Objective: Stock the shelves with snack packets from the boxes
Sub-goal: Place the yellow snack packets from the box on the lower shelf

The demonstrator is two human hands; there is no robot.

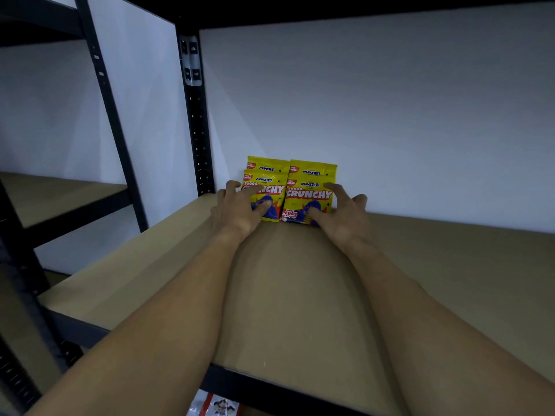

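**Snack packets** (pixel 310 195): yellow, two upright pairs side by side, directly under and just beyond the fingertips.

**Left hand** (pixel 237 211), **right hand** (pixel 345 217): fingers spread and relaxed, thumbs touching the packet fronts, gripping nothing.

**Shelf** (pixel 300 295): board runs on to the right of the right fingers.

**Step:** likely squaring placed stock.

**Next:** let go gently so nothing topples, then fetch more.
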